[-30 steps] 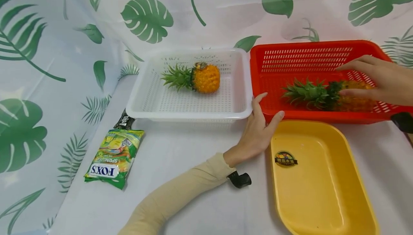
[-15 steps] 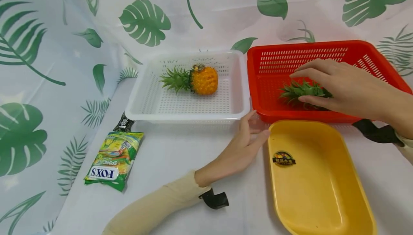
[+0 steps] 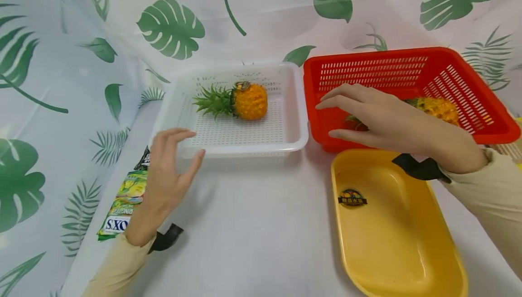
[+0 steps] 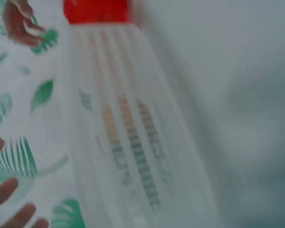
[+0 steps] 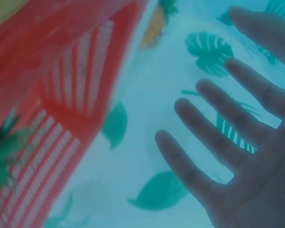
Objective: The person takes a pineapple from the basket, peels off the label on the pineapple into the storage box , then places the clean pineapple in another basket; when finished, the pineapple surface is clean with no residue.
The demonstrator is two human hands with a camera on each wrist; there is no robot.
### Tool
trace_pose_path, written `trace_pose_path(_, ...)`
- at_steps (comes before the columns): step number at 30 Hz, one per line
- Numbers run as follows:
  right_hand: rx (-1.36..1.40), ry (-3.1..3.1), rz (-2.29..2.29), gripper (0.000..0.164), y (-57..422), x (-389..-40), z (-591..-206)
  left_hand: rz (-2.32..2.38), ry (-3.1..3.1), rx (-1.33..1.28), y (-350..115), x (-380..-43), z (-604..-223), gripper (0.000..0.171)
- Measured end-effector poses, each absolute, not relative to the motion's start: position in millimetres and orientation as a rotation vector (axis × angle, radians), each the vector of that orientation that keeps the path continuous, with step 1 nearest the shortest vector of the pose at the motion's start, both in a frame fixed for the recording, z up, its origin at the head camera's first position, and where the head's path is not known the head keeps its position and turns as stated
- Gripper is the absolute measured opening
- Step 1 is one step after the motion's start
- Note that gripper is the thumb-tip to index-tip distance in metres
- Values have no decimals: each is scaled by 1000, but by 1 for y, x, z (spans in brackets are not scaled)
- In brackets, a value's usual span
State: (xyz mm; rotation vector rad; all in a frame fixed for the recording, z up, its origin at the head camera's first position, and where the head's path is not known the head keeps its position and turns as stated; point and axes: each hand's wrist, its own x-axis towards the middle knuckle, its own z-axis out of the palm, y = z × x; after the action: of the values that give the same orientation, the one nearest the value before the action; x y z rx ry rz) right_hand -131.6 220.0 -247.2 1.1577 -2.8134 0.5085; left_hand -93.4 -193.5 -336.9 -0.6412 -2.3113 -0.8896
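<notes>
My left hand (image 3: 166,177) hovers with spread fingers near the front left corner of the white basket (image 3: 228,148), partly covering a green snack bag (image 3: 122,208) in the head view. It holds nothing. My right hand (image 3: 379,118) reaches over the red basket (image 3: 412,58), fingers extended and nothing in its grasp. One pineapple (image 3: 250,102) lies on its side in the white basket, green crown to the left. Another pineapple (image 3: 438,109) lies in the red basket, its crown mostly hidden behind my right hand. The right wrist view shows that hand's fingers (image 5: 190,161) spread apart.
A yellow tub (image 3: 391,238) with a round fruit sticker (image 3: 352,198) stands in front of the red basket. A small black packet (image 3: 142,159) lies behind the snack bag. The leaf-patterned cloth (image 3: 261,16) rises behind the baskets.
My left hand has moved from the corner between the two baskets far left, toward the snack bag. My right hand has travelled left across the red basket, uncovering the pineapple's body.
</notes>
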Motion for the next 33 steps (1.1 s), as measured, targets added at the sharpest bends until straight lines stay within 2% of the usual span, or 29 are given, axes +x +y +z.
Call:
trace_pose_path(2, 1172, -2828, 578, 53, 210, -137, -249, -830, -2319, -484, -217, -95, -339, 68)
trace_pose_path(4, 1178, -2859, 652, 50, 201, -143, -249, -823, -2351, -366, -235, -97, -341, 77)
trace_pose_path(9, 1245, -2861, 881, 45, 175, -170, -252, -890, -2471, -188, -256, -105, -349, 75)
trace_pose_path(16, 1239, -2855, 1042, 48, 132, -210, -248, -1167, -2692, 34, -256, -115, -352, 95)
trace_pose_path(25, 1026, -2962, 1145, 55, 93, -254, -237, -1465, -2675, 128, -253, -120, -362, 92)
trace_pose_path(33, 630, -3189, 1294, 68, 78, -287, -263, -1572, -2638, 140, -252, -121, -362, 91)
